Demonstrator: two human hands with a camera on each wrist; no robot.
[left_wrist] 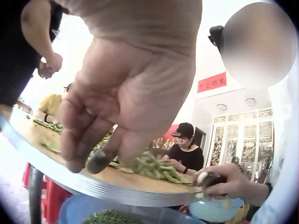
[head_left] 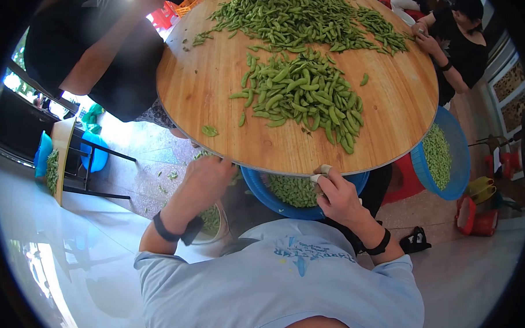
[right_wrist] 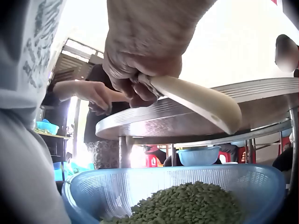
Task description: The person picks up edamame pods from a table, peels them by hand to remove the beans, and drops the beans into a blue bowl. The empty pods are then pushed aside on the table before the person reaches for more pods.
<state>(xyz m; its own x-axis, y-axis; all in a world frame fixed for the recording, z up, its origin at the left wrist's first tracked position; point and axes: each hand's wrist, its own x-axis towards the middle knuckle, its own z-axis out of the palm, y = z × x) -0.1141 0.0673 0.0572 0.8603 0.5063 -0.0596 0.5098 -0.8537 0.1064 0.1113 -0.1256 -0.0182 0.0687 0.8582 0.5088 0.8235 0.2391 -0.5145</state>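
My left hand (head_left: 208,178) hangs at the near left table edge with loosely bent fingers. In the left wrist view its thumb tip (left_wrist: 97,162) is dark, and nothing shows in its grasp. At the near edge, above a blue basin (head_left: 256,190) of shelled green beans (head_left: 295,190), my right hand (head_left: 340,203) has curled fingers. A smooth cream cover (right_wrist: 201,100) sheathes one of its digits. A light green pod (left_wrist: 199,195) shows at its fingertips. Beyond both hands lies a heap of green bean pods (head_left: 306,93) on the round wooden table (head_left: 201,73).
A larger pod heap (head_left: 292,18) covers the table's far side. A bucket (head_left: 221,226) with green scraps stands under the left edge. Right of the table is another blue basin (head_left: 462,157) of beans. A person (head_left: 97,65) stands at left; another (head_left: 458,47) sits at right.
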